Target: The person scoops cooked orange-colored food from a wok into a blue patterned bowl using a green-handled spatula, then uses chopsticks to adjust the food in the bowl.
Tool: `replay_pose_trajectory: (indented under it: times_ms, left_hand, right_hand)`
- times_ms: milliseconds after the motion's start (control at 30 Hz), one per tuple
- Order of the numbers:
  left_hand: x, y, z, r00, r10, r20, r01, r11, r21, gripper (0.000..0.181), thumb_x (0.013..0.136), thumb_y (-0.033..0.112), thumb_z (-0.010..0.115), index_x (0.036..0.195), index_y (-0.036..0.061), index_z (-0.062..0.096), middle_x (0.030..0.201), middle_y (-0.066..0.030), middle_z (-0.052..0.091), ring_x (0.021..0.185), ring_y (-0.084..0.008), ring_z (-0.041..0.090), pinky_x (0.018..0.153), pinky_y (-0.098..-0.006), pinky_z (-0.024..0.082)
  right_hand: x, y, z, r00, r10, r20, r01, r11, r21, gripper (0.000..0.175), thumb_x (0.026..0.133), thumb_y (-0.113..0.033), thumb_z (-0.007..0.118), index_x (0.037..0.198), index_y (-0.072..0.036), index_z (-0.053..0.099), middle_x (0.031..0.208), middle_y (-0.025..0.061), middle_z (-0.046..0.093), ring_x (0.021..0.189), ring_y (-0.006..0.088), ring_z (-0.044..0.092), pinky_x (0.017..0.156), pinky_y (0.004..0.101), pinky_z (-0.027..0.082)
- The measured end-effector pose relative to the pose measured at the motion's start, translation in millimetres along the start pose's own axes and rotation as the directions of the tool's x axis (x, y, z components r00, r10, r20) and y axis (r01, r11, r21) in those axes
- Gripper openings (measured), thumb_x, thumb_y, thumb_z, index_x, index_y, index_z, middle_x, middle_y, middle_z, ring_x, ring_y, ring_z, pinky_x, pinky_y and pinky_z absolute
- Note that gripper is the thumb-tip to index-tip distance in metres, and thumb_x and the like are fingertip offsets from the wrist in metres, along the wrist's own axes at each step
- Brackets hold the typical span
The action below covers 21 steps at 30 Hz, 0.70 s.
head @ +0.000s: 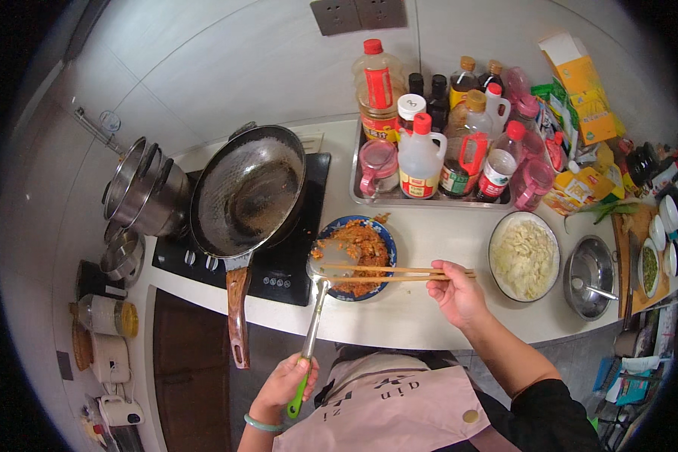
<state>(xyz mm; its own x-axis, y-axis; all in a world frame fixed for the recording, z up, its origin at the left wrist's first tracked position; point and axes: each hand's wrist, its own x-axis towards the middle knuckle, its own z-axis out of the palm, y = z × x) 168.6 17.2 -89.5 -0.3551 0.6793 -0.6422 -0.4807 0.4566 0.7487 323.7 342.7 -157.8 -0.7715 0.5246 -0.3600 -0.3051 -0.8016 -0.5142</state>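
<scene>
My left hand (289,381) grips the green-ended handle of a metal spatula (318,311), whose broad head rests over the left side of a blue patterned bowl (394,248). Reddish-orange chopped food (373,243) fills the bowl, and some bits cling to the spatula's head. With my right hand (456,292) I hold a pair of wooden chopsticks (401,278) that reach left across the bowl to the spatula. Left of the bowl, a dark wok (248,192) with a wooden handle (238,316) sits tilted on the black cooktop (294,265).
A metal tray (429,201) of sauce bottles and jars stands behind the bowl. To the right are a bowl of pale chopped food (524,257), a steel bowl (589,277) with a utensil and a wooden cutting board (627,226). Steel pots (158,198) stand left of the wok.
</scene>
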Motion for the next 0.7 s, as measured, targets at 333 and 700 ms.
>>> replay_pose_trajectory:
  times_ms: [333, 700]
  left_hand:
    - [5.2, -7.2, -16.8, 0.999, -0.005, 0.053, 0.000, 0.996, 0.084, 0.032, 0.097, 0.035, 0.051, 0.096, 0.0035, 0.054, 0.067, -0.0026, 0.052, 0.050, -0.0112, 0.048, 0.046, -0.0245, 0.040]
    - [-0.4, -6.4, -23.3, 0.997, -0.028, 0.077, 0.019, 0.994, 0.110, 0.037, 0.095, 0.041, 0.053, 0.096, 0.0041, 0.053, 0.067, -0.0026, 0.052, 0.050, -0.0113, 0.048, 0.046, -0.0241, 0.040]
  right_hand:
    - [33.1, 17.4, 10.7, 1.000, 0.003, 0.002, -0.003, 0.993, -0.114, 0.016, 0.095, -0.015, 0.055, 0.102, -0.001, 0.058, 0.090, 0.0120, 0.065, 0.078, 0.0210, 0.068, 0.070, 0.0297, 0.057]
    - [40.2, 10.9, 15.5, 0.974, -0.139, -0.179, 0.112, 0.981, -0.155, 0.017, 0.093, -0.015, 0.057, 0.101, 0.001, 0.058, 0.091, 0.0124, 0.065, 0.080, 0.0205, 0.067, 0.072, 0.0275, 0.056]
